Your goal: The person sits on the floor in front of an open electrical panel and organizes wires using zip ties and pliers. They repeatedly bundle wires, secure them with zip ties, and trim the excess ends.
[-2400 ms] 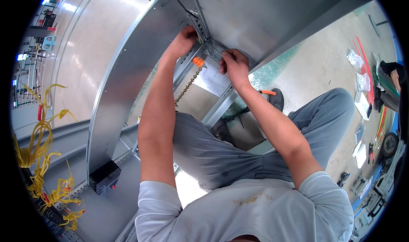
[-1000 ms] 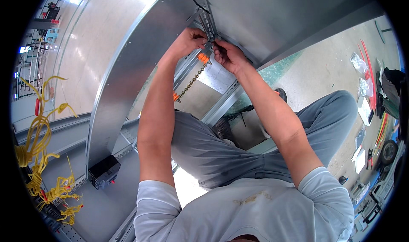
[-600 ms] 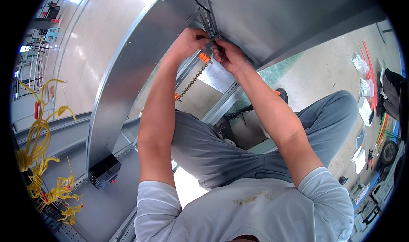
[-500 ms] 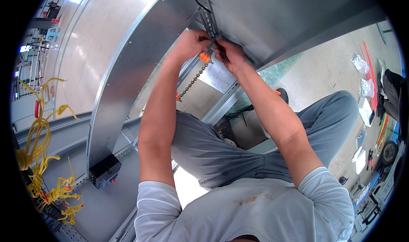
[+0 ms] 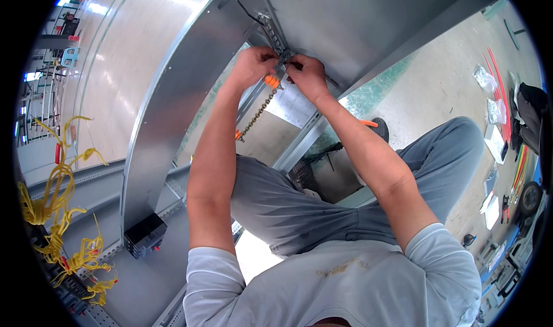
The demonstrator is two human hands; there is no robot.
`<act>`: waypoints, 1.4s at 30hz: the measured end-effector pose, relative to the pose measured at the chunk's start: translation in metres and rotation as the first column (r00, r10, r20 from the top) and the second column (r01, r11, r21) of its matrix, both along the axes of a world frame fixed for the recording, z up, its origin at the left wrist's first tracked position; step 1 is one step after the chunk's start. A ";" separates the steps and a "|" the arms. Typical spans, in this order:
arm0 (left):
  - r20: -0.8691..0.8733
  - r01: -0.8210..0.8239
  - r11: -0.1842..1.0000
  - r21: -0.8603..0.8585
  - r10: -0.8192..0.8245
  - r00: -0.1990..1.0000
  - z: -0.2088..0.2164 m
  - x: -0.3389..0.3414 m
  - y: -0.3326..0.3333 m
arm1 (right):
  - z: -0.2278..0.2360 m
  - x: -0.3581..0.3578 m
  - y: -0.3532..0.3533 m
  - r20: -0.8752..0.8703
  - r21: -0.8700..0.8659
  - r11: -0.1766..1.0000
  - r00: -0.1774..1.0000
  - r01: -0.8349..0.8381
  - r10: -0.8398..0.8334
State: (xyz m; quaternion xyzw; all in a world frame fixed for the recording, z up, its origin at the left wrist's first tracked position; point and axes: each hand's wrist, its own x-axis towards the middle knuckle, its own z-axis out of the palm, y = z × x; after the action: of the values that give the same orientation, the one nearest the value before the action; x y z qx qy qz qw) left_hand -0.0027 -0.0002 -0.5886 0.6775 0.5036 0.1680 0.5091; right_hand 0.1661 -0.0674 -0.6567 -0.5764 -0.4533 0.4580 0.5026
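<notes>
My left hand [image 5: 253, 67] and my right hand [image 5: 309, 77] meet at a slotted metal rail [image 5: 273, 34] in the corner of a grey sheet-metal cabinet [image 5: 357, 27]. Both have thumb and fingers pinched together around something small and dark at the rail, too small to name. A thin black cable [image 5: 241, 5] runs down along the rail towards my fingers. Just below my hands is a bar lined with bolts [image 5: 257, 114], carried on orange insulators [image 5: 272, 82]. Behind it lies a white printed sheet [image 5: 291, 105].
At left, a curved metal panel [image 5: 167, 102] stands beside my left arm. A black breaker [image 5: 145, 235] sits at its lower end, near bundles of yellow wire [image 5: 55, 194]. Red rods [image 5: 500, 96] and plastic bags [image 5: 485, 78] lie on the floor at right. My legs are folded beneath my arms.
The view has shifted slightly, showing more of the rail and cable above my hands. My hands stay together at the rail, with fingers slightly repositioned.
</notes>
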 end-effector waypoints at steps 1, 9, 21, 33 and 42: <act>0.012 -0.013 1.000 -0.019 0.014 1.000 0.000 0.001 0.000 | 0.000 0.002 0.002 0.144 0.076 0.997 0.990 -0.004 -0.007; -0.084 -0.056 0.990 0.128 0.067 0.994 0.003 0.013 -0.019 | 0.009 0.003 0.000 0.354 0.136 0.991 0.934 0.005 -0.053; -0.330 -0.001 0.848 0.529 0.207 0.921 -0.013 0.027 -0.024 | 0.007 0.007 -0.004 0.239 0.079 0.995 0.968 0.061 -0.079; -0.158 -0.109 0.871 0.479 0.208 0.965 -0.032 0.009 -0.004 | 0.025 0.013 -0.020 0.278 0.226 0.974 0.959 -0.009 -0.056; -0.054 -0.174 0.933 0.315 0.201 0.978 -0.032 0.002 0.004 | 0.017 0.006 0.007 -0.353 -0.071 0.911 0.865 -0.406 0.357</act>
State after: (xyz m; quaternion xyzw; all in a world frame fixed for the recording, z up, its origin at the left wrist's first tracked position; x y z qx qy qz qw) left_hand -0.0002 0.0036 -0.6211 0.7042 0.5548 0.2632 0.3565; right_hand 0.1716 -0.0600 -0.6396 -0.4241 -0.4332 0.6702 0.4282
